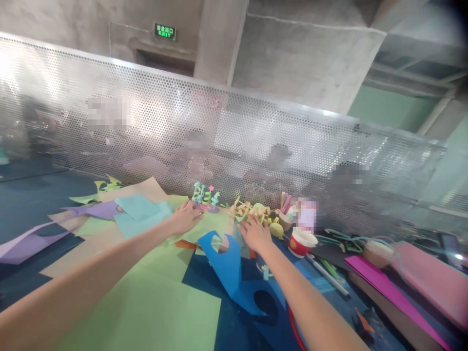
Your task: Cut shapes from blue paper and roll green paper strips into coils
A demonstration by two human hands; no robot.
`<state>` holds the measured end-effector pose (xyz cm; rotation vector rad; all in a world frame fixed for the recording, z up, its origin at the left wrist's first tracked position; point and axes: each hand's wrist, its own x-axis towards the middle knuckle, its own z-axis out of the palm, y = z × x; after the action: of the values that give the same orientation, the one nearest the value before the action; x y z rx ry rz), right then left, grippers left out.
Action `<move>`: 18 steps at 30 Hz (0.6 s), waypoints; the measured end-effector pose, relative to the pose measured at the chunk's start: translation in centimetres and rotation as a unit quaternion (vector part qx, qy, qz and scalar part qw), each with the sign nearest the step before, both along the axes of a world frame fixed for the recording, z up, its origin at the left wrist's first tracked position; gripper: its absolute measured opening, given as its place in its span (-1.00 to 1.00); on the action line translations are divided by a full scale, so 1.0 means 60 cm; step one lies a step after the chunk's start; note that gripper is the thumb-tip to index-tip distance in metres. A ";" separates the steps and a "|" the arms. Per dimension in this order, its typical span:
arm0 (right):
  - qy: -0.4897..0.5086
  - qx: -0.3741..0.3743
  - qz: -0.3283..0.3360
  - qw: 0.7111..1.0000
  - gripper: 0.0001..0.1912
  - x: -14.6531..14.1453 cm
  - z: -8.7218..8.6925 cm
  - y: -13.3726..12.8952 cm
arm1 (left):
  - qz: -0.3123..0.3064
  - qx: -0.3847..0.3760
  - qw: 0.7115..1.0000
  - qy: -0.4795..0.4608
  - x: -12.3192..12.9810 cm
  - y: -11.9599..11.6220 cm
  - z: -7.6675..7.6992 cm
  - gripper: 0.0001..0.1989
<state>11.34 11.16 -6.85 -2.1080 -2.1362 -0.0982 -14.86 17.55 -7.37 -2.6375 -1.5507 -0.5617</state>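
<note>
Both arms reach forward over a table strewn with coloured paper. My left hand (185, 216) rests palm down on light green paper (164, 263), its fingers slightly apart and nothing visible in them. Just beyond it stand small cut-paper decorations (205, 195) in teal, green and pink. My right hand (256, 234) is spread, fingers apart, beside a pile of yellow paper pieces (256, 209). Between the arms lies a blue sheet (226, 268) with curved cut-outs. Teal sheets (141, 209) lie left of my left hand.
A red and white paper cup (302, 242) stands right of my right hand, near a white pen (329, 275). Magenta (395, 297) and pink (431, 278) sheets lie far right. Purple scraps (36, 241) lie left. A perforated metal screen (157, 126) runs behind the table.
</note>
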 end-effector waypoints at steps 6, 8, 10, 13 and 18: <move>0.029 -0.018 0.016 0.999 -0.54 0.044 0.013 -0.009 | -0.056 -0.013 0.998 -0.026 0.013 -0.013 0.012 -0.60; 0.041 -0.028 0.053 0.997 -0.62 0.051 0.031 -0.020 | -0.077 -0.026 0.996 -0.041 0.022 -0.018 0.017 -0.61; 0.053 -0.034 0.087 0.994 -0.67 0.059 0.058 -0.037 | -0.090 -0.045 0.993 -0.063 0.033 -0.026 0.021 -0.57; 0.071 -0.075 0.116 0.988 -0.65 0.075 0.102 -0.080 | -0.100 -0.082 0.987 -0.101 0.050 -0.052 0.028 -0.41; 0.060 -0.181 0.091 0.977 -0.70 0.101 0.129 -0.184 | -0.120 -0.062 0.982 -0.129 0.073 -0.130 0.046 -0.45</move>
<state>17.38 0.10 0.92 -2.0100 -2.4051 0.4590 -10.46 9.74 -4.58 -2.9724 -1.3700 -0.8814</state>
